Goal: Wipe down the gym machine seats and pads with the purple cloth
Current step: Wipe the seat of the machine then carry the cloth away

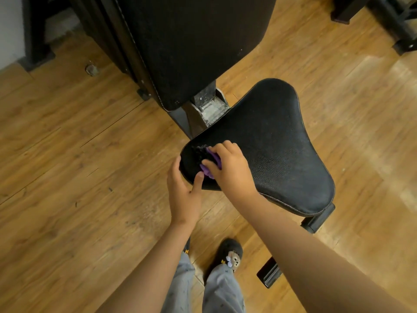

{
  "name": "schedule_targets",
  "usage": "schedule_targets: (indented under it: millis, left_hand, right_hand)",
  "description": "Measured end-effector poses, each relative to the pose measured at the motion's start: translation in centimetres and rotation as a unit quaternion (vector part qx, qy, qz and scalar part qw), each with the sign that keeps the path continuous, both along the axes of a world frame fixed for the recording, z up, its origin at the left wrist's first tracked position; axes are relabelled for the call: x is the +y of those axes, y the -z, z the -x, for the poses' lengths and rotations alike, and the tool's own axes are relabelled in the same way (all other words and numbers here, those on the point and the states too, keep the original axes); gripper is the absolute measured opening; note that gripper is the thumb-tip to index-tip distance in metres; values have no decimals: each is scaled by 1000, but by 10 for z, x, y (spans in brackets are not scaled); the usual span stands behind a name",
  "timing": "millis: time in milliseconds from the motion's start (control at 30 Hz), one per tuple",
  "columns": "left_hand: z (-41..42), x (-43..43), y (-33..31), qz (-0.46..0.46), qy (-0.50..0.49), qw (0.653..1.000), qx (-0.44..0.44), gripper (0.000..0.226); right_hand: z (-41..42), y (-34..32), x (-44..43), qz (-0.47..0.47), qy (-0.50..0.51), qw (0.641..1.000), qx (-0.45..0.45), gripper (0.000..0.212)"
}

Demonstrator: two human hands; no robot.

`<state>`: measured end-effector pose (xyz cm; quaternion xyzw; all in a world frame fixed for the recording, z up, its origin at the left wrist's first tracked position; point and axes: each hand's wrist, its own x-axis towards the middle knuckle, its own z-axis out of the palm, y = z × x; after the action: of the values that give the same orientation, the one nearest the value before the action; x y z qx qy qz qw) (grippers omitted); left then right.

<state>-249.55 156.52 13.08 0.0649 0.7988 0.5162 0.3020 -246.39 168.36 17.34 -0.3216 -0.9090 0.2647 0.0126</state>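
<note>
On one seat [275,141]: one purple cloth [205,170], right hand [230,170] gripping.

small purple cloth [205,170]: bunched, mostly hidden under the right hand [228,168], pressed onto the left corner of the seat. black textured vinyl seat [275,143]: broad rounded pad with pale piping along the edge and grey flecks on the surface beside the cloth. black upright back pad [191,41]: stitched edge, dusty specks, stands just behind the seat.
</note>
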Motion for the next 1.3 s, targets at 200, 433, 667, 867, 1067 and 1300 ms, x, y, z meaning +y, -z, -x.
schedule_targets:
  millis: [200,433,667,867,1067,1300]
  left_hand:
    - [4,-1,-3,1,5,1000,-17,65]
    - [2,-10,-11,7,-18,1000,-17,47]
    - [1,-15,-14,30,4,999,13,47]
    - [9,-13,-21,85,48,993,59,46]
    - [13,23,-28,101,109,968,200,41]
    - [22,67,-10,145,115,947,263,32]
  right_hand:
    - [28,0,29,13,58,998,-5,31]
    - [-16,-15,29,35,-50,997,-41,34]
    - [-6,-9,-20,3,32,999,-12,33]
    - [-39,-22,22,-33,18,998,-41,34]
    - [-57,-47,111,40,253,966,20,21]
    - [-41,-30,145,93,243,965,26,11]
